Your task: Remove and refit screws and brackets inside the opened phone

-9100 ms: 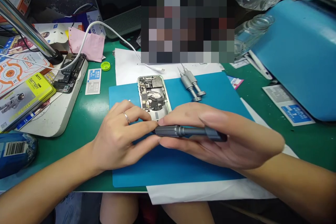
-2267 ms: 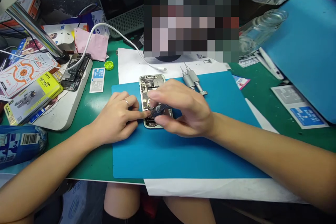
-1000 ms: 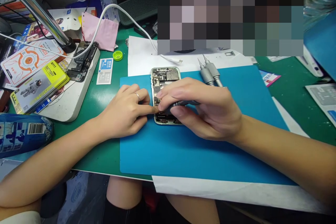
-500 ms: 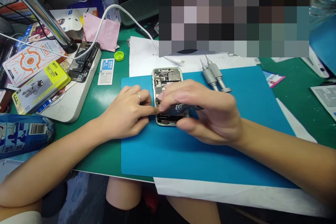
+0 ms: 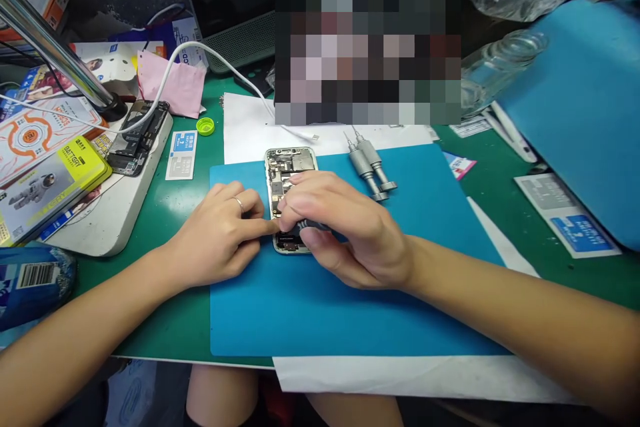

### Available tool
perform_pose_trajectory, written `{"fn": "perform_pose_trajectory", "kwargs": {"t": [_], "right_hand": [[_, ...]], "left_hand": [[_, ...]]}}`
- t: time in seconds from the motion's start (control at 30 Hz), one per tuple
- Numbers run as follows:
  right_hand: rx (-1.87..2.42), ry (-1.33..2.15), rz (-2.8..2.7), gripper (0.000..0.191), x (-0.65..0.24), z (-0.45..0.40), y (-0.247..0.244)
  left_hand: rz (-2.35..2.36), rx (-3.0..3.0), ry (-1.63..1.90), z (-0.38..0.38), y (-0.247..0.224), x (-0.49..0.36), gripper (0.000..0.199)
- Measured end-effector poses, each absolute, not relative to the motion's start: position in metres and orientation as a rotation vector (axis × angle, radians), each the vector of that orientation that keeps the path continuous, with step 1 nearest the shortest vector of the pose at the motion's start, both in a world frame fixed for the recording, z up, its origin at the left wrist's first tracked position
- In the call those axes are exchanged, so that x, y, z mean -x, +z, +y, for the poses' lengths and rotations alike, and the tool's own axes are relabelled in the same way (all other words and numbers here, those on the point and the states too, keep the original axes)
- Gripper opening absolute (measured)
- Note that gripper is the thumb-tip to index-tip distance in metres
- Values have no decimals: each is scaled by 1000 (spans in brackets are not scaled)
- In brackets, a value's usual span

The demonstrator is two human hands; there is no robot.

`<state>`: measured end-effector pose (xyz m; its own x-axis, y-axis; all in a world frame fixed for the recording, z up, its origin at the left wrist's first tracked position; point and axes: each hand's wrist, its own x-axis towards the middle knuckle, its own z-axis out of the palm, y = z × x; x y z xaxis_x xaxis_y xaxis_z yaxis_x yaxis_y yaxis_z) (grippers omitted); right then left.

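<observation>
- Head view: phone (image 5: pixel 291 163), its inner parts exposed, lying on the mat (image 5: pixel 300 320), which rests on the table (image 5: pixel 175 330).
- Right grip (image 5: pixel 345 230): fingers and thumb wrapped around a driver (image 5: pixel 311 223) over the phone's lower part; I cannot see its tip.
- Left grip (image 5: pixel 220 233): loosely curled, thumb apart from index finger, nothing seen in it; index fingertip at the phone's left edge.
- Good practice, as I judge it: light pressure, driver square to the work, left fingertip bracing the frame clear of the tip; a slip could scratch exposed parts.
- Materials: driver dark, ribbed; phone frame pale, round-cornered; mat flat, blue; spare drivers (image 5: pixel 361 163) grey, cylindrical, with flared ends.
</observation>
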<state>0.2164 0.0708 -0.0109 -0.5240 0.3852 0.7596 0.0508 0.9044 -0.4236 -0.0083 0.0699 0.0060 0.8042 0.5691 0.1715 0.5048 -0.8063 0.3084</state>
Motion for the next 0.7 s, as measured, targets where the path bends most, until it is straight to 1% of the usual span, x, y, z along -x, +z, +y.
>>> {"fn": "perform_pose_trajectory", "kwargs": {"t": [0.2,0.4,0.53,0.7], "right_hand": [[301,350,-2116,33,-216,70,-10],[298,431,-2074,34,-216,71,-12],[285,397,-2071,30,-216,71,-13],[290,404,-2092,32,-216,70,-13]], "left_hand": [[845,-2739,369,69,4,8,23],[841,-2750,371,69,5,8,24],[844,-2733,359,69,5,7,23],[838,-2721,354,69,5,8,21]]}}
